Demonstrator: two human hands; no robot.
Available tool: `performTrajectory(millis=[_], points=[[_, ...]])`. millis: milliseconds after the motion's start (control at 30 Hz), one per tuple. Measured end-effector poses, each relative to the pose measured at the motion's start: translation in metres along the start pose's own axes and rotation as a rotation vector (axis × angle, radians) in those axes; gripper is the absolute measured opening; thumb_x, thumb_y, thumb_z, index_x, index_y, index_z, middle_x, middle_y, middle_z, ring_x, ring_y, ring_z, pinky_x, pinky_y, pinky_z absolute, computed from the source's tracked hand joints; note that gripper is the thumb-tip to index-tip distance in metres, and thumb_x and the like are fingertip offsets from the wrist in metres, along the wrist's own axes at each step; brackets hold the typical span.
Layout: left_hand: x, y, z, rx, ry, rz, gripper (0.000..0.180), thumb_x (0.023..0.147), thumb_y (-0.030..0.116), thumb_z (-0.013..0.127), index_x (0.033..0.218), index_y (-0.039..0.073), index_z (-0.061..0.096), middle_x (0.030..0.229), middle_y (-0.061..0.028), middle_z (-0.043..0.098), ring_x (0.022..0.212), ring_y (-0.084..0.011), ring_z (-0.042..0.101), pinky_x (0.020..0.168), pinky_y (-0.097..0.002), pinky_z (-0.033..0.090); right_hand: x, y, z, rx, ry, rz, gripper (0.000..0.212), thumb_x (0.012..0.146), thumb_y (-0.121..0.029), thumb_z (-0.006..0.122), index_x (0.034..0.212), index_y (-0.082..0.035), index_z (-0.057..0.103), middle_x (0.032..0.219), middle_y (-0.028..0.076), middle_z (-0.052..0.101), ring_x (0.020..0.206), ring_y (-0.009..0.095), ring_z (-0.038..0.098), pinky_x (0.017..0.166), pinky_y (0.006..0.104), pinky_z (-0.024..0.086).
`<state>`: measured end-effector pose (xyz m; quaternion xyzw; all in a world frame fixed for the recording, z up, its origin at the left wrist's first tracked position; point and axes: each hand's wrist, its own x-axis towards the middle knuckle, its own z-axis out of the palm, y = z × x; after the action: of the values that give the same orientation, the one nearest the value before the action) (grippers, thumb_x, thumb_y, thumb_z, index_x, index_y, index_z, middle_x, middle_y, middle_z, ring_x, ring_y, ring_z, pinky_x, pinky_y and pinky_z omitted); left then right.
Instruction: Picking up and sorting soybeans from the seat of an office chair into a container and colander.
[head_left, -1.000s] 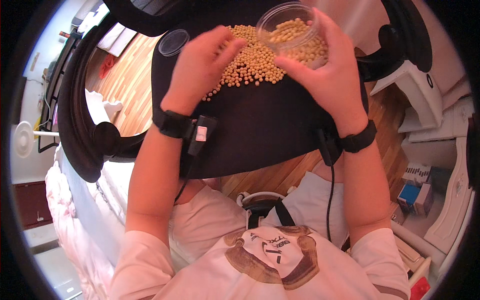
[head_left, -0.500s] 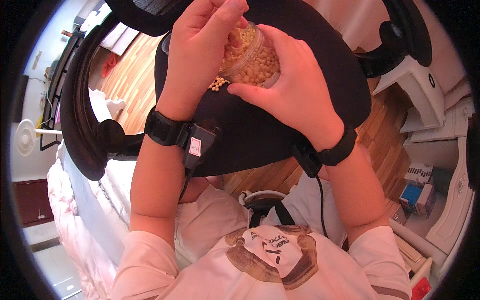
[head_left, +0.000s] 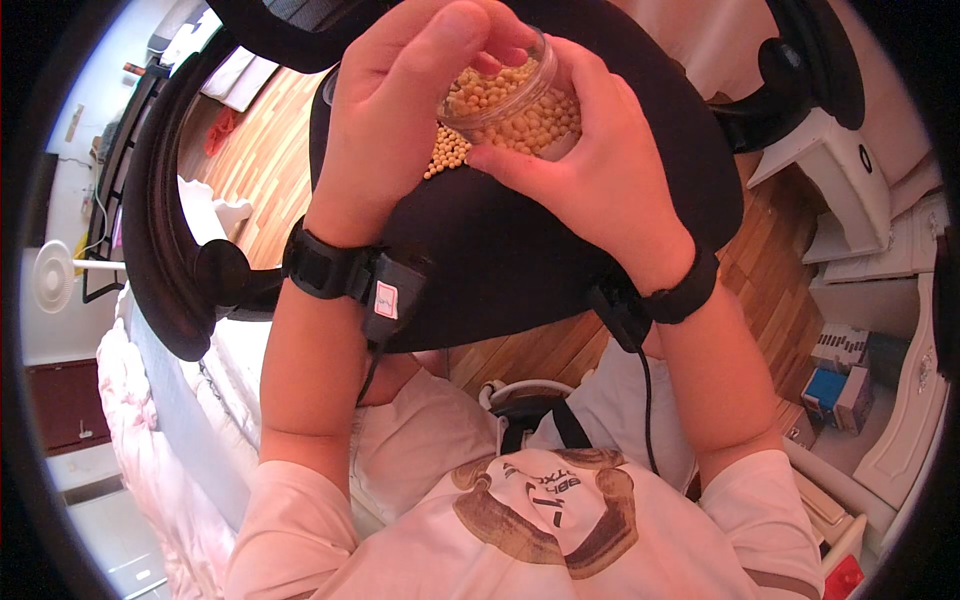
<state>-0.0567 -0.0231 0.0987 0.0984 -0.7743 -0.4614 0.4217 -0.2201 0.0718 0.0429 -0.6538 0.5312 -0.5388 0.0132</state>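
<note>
A clear round jar point(head_left: 513, 104) full of yellow soybeans point(head_left: 535, 122) is tilted over the far part of a black chair seat point(head_left: 480, 260), its mouth toward my left hand. My right hand point(head_left: 600, 150) grips it from the right, thumb on the near side and fingers around the far side. My left hand point(head_left: 390, 100) is at the jar's mouth with bent fingers. The back of that hand hides whether beans are between the fingers. Beside my left wrist, a small pile of loose soybeans point(head_left: 449, 152) lies on the seat.
Curved black armrests flank the seat, left point(head_left: 165, 200) and right point(head_left: 815, 75). Each wrist wears a black band with a box and a cable point(head_left: 645, 410) running down. A bed point(head_left: 170, 420) is at left; white furniture point(head_left: 840, 190) stands at right.
My left fingers have moved up and right from inside the jar to its mouth. The jar and my right hand have shifted slightly right. More of the loose soybeans show.
</note>
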Motion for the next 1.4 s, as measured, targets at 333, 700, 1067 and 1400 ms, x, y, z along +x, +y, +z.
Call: performTrajectory(millis=[333, 700, 1067, 1400], points=[[-0.037, -0.021, -0.03, 0.296, 0.292, -0.128, 0.039, 0.106, 0.033, 0.05, 0.105, -0.001, 0.069, 0.099, -0.0052, 0.072, 0.095, -0.0142, 0.065, 0.09, -0.0299, 0.05, 0.004, 0.003, -0.035, 0.014, 0.047, 0.143, 0.082, 0.075, -0.03, 0.09, 0.137, 0.005, 0.049, 0.12, 0.015, 0.064, 0.109, 0.02, 0.064, 0.094, 0.033, 0.052], [-0.075, -0.061, 0.007, 1.059, -0.189, -0.329, 0.1, 0.083, 0.062, 0.073, 0.152, 0.0, 0.035, 0.157, -0.0309, 0.033, 0.147, -0.0464, 0.031, 0.121, -0.0501, 0.027, 0.011, 0.038, -0.053, 0.075, 0.29, 0.374, 0.076, 0.079, -0.026, 0.086, 0.136, 0.005, 0.047, 0.123, 0.019, 0.061, 0.115, 0.026, 0.062, 0.099, 0.0382, 0.05], [-0.04, -0.096, 0.009, 1.051, -0.237, -0.153, 0.072, 0.088, 0.052, 0.071, 0.138, 0.004, 0.052, 0.14, -0.0198, 0.051, 0.133, -0.0397, 0.044, 0.113, -0.0475, 0.035, 0.008, 0.054, -0.048, -0.075, 0.269, 0.244, 0.081, 0.072, -0.037, 0.088, 0.131, 0.005, 0.052, 0.118, 0.023, 0.064, 0.111, 0.035, 0.062, 0.098, 0.044, 0.049], [-0.038, -0.085, 0.01, 0.933, -0.255, -0.126, 0.03, 0.096, 0.034, 0.066, 0.104, 0.005, 0.062, 0.103, -0.0139, 0.058, 0.1, -0.0342, 0.055, 0.088, -0.0439, 0.045, 0.004, 0.046, -0.048, -0.12, 0.197, 0.245, 0.082, 0.075, -0.035, 0.086, 0.136, 0.004, 0.047, 0.124, 0.024, 0.058, 0.119, 0.038, 0.055, 0.103, 0.0467, 0.043]])
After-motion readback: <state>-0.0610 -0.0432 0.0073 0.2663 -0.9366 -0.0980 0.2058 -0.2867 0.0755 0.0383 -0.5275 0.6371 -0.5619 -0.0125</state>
